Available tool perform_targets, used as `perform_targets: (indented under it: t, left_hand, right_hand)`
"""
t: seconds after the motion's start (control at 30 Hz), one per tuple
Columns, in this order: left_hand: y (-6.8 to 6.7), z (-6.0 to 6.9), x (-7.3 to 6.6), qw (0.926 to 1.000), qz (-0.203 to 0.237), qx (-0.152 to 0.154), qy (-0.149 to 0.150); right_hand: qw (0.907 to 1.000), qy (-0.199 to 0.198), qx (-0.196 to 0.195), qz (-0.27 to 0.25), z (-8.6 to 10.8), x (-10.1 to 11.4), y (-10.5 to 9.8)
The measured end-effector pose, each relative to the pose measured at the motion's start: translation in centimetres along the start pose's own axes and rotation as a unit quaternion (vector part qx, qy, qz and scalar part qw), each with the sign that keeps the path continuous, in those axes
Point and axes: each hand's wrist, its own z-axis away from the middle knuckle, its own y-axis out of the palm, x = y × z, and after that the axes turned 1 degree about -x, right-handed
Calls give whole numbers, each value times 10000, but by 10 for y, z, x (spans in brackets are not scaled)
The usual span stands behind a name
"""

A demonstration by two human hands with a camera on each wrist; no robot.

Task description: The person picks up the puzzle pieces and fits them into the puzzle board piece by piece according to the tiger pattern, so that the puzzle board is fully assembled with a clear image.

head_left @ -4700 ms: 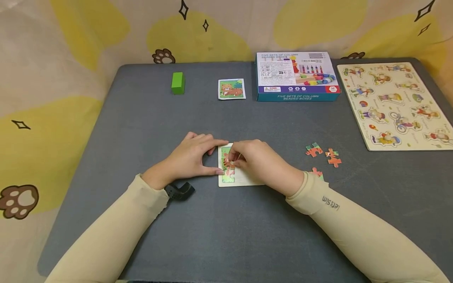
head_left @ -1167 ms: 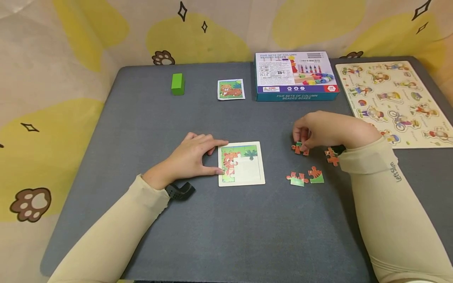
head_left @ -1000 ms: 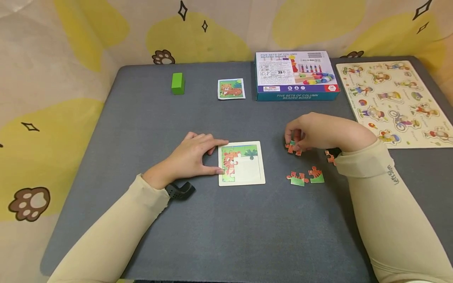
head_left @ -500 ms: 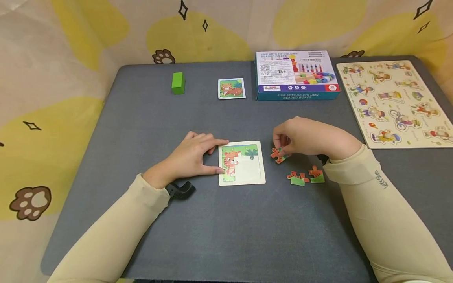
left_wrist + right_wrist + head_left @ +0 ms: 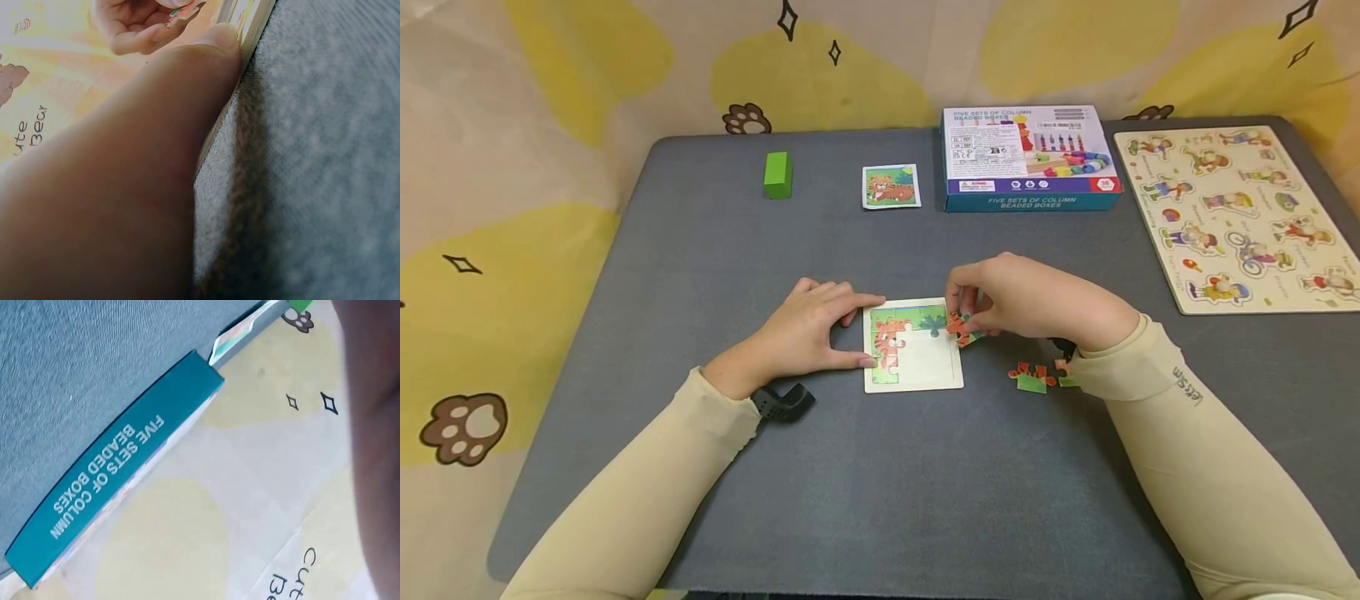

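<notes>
Roughly half done, we judged! Between our hands lay the puzzle board (image 5: 928, 367), filled along nine and twelve o'clock, bare towards four. Our left hand (image 5: 811, 329), thumb and forefinger spread, touched its nine-o'clock edge; our right hand (image 5: 1026, 292) pinched an orange-and-green piece (image 5: 957, 327) near three. Beyond, two loose pieces (image 5: 1032, 382) remained visible.

Head cam fwd/down; wrist cams close; head, R share box (image 5: 1032, 202)

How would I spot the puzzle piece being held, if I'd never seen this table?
On the grey table, find the pale square puzzle tray that the left hand touches. By its right edge, the right hand pinches the orange-and-green puzzle piece. Loose pieces lie farther right, but only this one is held.
</notes>
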Motion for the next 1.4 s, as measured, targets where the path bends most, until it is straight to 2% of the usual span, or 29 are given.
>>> perform_targets:
  t: [0.2, 0.4, 0.67, 0.97, 1.1, 1.27, 1.4]
  left_hand:
    - [0, 0, 0, 10000, -8, 68, -48]
    - [0, 1, 0, 10000, -21, 45, -30]
    - [0, 2, 1, 10000, -51, 1, -13]
    - [1, 2, 1, 10000, -16, 43, -50]
    - [0, 2, 0, 9999, -12, 108, -97]
    - [0, 2, 0, 9998, 19, 209, -76]
    - [-1, 2, 1, 9997, -37, 231, 10]
  right_hand:
    - [9974, -646, -288, 120, -8, 3, 12]
    - [9952, -874, -433, -55, -16, 6, 23]
    - [9949, -756, -666, 97, -22, 8, 33]
    - [9934, -359, -608, 905, -18, 16, 33]
    - [9837, -30, -601, 1693, -6, 26, 28]
    - [9595, 382, -388, 2763, 12, 44, 32]
    - [9511, 247, -231, 3071, 14, 52, 37]
